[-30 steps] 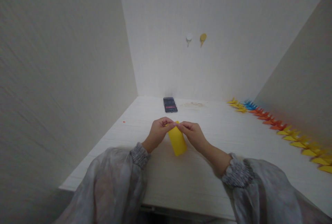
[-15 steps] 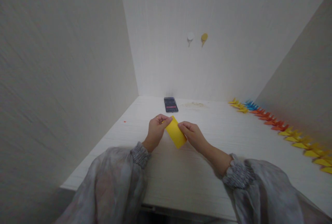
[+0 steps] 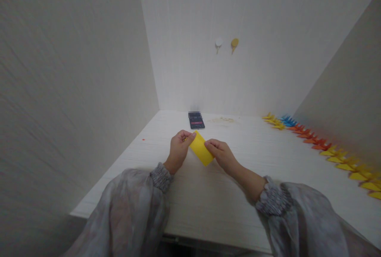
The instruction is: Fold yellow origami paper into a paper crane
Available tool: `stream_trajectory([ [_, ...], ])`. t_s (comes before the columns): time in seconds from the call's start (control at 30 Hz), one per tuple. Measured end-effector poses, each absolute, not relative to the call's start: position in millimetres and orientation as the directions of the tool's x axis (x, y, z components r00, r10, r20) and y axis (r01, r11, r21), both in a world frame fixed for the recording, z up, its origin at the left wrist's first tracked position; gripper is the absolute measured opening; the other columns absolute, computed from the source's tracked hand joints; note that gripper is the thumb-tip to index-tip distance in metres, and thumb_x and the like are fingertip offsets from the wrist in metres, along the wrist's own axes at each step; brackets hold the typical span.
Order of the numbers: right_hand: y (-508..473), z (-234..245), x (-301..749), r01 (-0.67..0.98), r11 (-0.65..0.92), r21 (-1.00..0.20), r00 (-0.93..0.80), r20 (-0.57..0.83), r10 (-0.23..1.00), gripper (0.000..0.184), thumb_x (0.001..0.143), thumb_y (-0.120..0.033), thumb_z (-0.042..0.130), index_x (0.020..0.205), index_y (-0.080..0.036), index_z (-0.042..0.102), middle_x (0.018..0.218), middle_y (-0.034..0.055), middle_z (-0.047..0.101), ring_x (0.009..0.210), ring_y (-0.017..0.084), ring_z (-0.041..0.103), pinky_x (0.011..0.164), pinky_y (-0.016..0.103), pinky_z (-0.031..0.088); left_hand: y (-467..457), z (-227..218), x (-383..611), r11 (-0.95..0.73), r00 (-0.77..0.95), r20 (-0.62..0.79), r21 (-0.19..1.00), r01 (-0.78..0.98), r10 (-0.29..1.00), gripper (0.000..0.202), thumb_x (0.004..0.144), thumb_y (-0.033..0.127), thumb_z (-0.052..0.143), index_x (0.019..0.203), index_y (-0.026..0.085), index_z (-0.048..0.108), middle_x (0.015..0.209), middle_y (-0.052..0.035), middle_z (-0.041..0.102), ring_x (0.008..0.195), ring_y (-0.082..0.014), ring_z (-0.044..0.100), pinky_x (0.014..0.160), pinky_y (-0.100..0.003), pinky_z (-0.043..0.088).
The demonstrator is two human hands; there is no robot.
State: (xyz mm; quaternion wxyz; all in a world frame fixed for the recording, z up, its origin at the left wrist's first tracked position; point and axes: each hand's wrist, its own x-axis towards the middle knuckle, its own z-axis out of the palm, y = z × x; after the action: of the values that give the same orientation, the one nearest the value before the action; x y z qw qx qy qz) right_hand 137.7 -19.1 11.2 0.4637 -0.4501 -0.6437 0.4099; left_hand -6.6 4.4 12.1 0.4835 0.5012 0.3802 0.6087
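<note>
A yellow piece of paper [image 3: 202, 150], oblong and tilted, is held up above the white table between both hands. My left hand [image 3: 179, 146] pinches its upper left corner between thumb and fingers. On the paper's right edge, my right hand [image 3: 220, 152] has its thumb and fingers closed. Whether the paper is folded in layers I cannot tell. Beyond the hands, a dark phone [image 3: 196, 121] lies on the table.
Folded paper cranes run in a row along the right side: yellow [image 3: 348, 165], orange-red [image 3: 311, 138] and blue [image 3: 288, 120]. Pale walls enclose the table [image 3: 226, 205] left, right and behind. A white hook [image 3: 218, 43] and a gold hook [image 3: 234, 43] are on the back wall.
The yellow paper has shifted slightly, its lower end now a little higher and further right. Both hands keep their grip and have barely moved.
</note>
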Motion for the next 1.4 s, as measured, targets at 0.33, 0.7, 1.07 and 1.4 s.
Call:
stream_trajectory([
  [0.33,-18.6,13.4,140.8,0.144,0.185,-0.972,-0.153,0.162,0.975,0.024,0.077,-0.034,0.044,0.069,-0.014,0.056,0.049,-0.0009,0.058,0.045,0.012,0.055,0.051,0.023,0.042,8.8,13.6,-9.9,-0.243,-0.201,0.186,0.918,-0.314,0.962,0.026,0.062,0.034,0.063,0.065,0.013,0.05,0.059,0.0023,0.055,0.051,-0.0066,0.049,0.052,-0.02,0.038],
  [0.7,-0.4,3.8,164.5,0.303,-0.095,-0.948,-0.225,-0.168,0.96,0.023,0.077,-0.017,0.043,0.055,-0.013,0.049,0.039,-0.0025,0.052,0.029,0.007,0.045,0.035,0.018,0.034,17.3,-16.4,-23.5,-0.204,0.013,0.206,0.956,0.209,0.978,0.029,0.061,0.031,0.062,0.083,0.013,0.054,0.069,-0.0012,0.056,0.059,-0.0104,0.052,0.057,-0.024,0.043],
  [1.07,1.0,12.3,166.2,0.767,0.047,-0.64,-0.278,-0.265,0.923,0.027,0.077,-0.019,0.041,0.051,-0.014,0.05,0.04,-0.0015,0.049,0.032,0.006,0.042,0.038,0.018,0.034,-5.5,-5.6,-25.9,-0.816,0.782,0.259,0.304,0.491,0.567,0.031,0.082,0.022,0.037,0.109,0.018,0.053,0.117,-0.0073,0.051,0.105,-0.0154,0.046,0.091,-0.03,0.036],
  [1.4,-17.3,14.5,163.1,0.797,0.601,-0.06,-0.555,0.318,0.769,0.023,0.079,-0.022,0.043,0.094,-0.019,0.059,0.096,0.0086,0.056,0.086,0.018,0.051,0.074,0.031,0.038,-1.4,8.4,-25.0,-0.852,0.819,0.237,0.162,0.498,0.523,0.032,0.086,0.026,0.03,0.104,0.018,0.054,0.108,-0.0071,0.057,0.098,-0.0165,0.05,0.086,-0.033,0.038],
])
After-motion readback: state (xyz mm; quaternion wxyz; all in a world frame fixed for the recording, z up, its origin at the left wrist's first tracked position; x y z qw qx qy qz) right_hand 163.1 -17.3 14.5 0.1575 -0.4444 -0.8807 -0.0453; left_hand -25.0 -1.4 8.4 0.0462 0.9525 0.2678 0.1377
